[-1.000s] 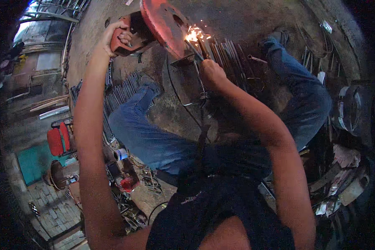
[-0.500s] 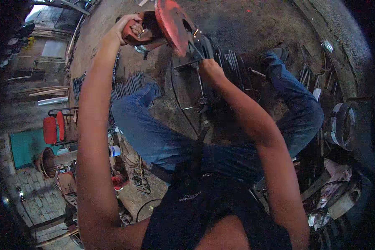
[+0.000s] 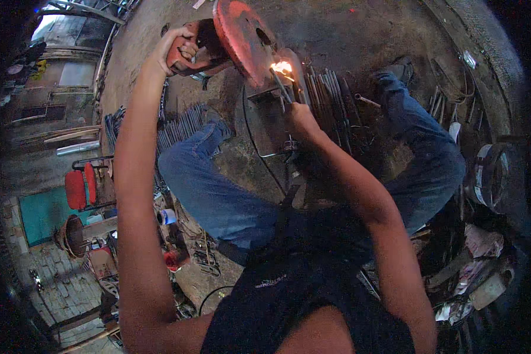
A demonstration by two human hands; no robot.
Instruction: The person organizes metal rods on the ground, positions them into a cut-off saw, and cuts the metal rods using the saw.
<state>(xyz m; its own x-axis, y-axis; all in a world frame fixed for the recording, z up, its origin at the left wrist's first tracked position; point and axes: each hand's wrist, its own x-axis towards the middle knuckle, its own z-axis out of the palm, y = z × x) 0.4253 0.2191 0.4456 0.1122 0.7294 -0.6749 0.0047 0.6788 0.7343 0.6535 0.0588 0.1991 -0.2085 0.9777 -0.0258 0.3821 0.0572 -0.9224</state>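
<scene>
At the top centre stands a chop saw with a worn red blade guard. My left hand is wrapped round its red handle. A bright burst of sparks flares just right of the guard's lower edge. Beside those sparks my right hand is closed on a thin metal rod, which points up toward the glow. The exact spot where rod and blade meet is lost in the glare.
Bundles of dark metal rods lie on the floor right of the saw and left of it. A black cable runs between my legs. A red-padded chair is at the left, a metal ring at the right.
The small sparks have grown into a bright flare. My right hand has come a little closer to me, and the rod's angle is steeper. The saw's guard appears slightly farther left.
</scene>
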